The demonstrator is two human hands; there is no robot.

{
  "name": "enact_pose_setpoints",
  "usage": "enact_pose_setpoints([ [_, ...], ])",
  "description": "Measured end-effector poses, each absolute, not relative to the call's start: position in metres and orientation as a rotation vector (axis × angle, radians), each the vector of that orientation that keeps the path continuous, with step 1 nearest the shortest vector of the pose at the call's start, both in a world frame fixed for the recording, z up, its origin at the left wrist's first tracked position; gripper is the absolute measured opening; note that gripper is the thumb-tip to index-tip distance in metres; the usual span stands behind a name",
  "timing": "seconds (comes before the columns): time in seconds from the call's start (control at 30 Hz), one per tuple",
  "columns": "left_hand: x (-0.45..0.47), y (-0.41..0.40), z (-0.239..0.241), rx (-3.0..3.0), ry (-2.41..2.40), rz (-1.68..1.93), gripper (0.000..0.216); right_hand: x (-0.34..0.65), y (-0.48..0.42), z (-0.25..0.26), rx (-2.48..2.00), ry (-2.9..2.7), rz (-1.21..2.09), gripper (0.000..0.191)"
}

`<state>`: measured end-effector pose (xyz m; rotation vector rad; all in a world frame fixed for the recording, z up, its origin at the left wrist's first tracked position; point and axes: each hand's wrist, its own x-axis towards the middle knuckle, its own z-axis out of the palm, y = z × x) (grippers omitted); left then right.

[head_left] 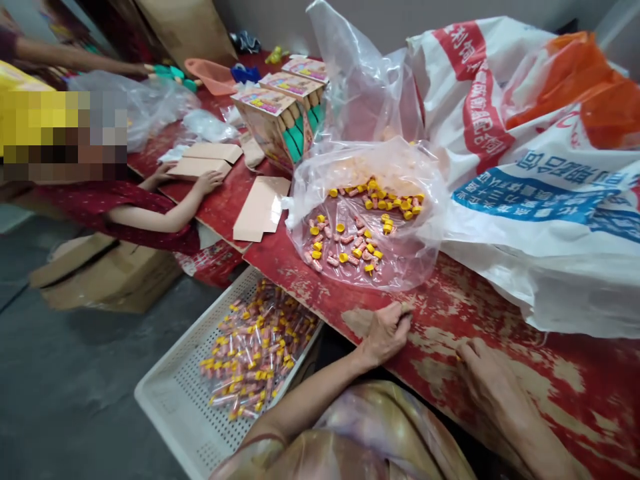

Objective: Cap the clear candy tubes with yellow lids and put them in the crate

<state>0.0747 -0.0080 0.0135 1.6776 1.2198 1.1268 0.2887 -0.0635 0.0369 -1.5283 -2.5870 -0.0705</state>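
Note:
My left hand (387,333) is closed above the front edge of the worn red table (320,293); whatever its curled fingers hold is hidden. To the right, my right hand (483,367) pinches something small, and a bit of yellow cap (459,359) shows at its fingertips. Just beyond my hands lies an open clear plastic bag (425,247), with several small pink-patterned pieces (333,261) and yellow caps (343,257) inside. Below the table edge on the left, a white perforated crate (167,393) holds a heap of clear tubes with pink contents and yellow caps (250,360).
Large white woven sacks (530,280) stand at the right. Display boxes (270,127) with green items and flat cardboard pieces (257,210) lie farther left. A person in dark red sleeves (145,217) handles cardboard there; another person's arm (85,57) reaches in behind. A carton (110,273) sits on the floor.

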Motion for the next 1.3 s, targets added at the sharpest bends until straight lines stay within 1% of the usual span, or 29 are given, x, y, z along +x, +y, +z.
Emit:
enact_pose_setpoints([
  [0.23, 0.076, -0.007, 0.015, 1.776, 1.215, 1.068, 0.023, 0.294, -0.064, 0.031, -1.562, -2.523, 0.025, 0.021],
  [0.37, 0.074, -0.008, 0.017, 1.762, 1.225, 1.064, 0.026, 0.291, -0.061, 0.039, -1.567, -2.303, 0.351, 0.027],
  [0.43, 0.073, -0.01, 0.018, 1.777, 1.224, 1.018, 0.028, 0.279, -0.06, 0.043, -1.53, -2.16, 0.42, 0.029],
  [0.57, 0.068, -0.017, 0.026, 1.768, 1.115, 0.851, 0.031, 0.239, -0.065, 0.045, -1.441, -1.926, 0.345, 0.036],
  [0.63, 0.065, -0.022, 0.031, 1.698, 1.041, 0.778, 0.029, 0.221, -0.067, 0.046, -1.37, -1.889, 0.282, 0.035],
  [0.7, 0.062, -0.026, 0.035, 1.577, 1.023, 0.742, 0.029, 0.209, -0.065, 0.047, -1.272, -1.925, 0.195, 0.031],
  [0.8, 0.054, -0.033, 0.037, 1.371, 1.077, 0.789, 0.025, 0.204, -0.06, 0.047, -1.134, -2.017, 0.058, 0.025],
  [0.9, 0.04, -0.037, 0.038, 1.302, 1.144, 0.93, 0.019, 0.21, -0.058, 0.04, -1.111, -2.101, 0.009, 0.034],
  [1.03, -0.008, -0.041, 0.043, 1.173, 1.413, 1.229, 0.017, 0.224, -0.06, 0.028, -1.198, -2.12, 0.054, 0.033],
  [1.13, -0.069, -0.046, 0.038, 0.958, 1.856, 1.484, 0.019, 0.229, -0.062, 0.026, -1.23, -2.126, 0.025, 0.029],
  [1.2, -0.116, -0.051, 0.027, 0.838, 2.238, 1.484, 0.021, 0.23, -0.062, 0.026, -1.234, -2.12, 0.007, 0.025],
  [1.23, -0.138, -0.055, 0.018, 0.791, 2.443, 1.395, 0.021, 0.229, -0.062, 0.026, -1.223, -2.131, -0.005, 0.023],
  [1.3, -0.178, -0.066, -0.003, 0.722, 2.631, 1.272, 0.017, 0.228, -0.061, 0.026, -1.198, -2.152, -0.028, 0.021],
])
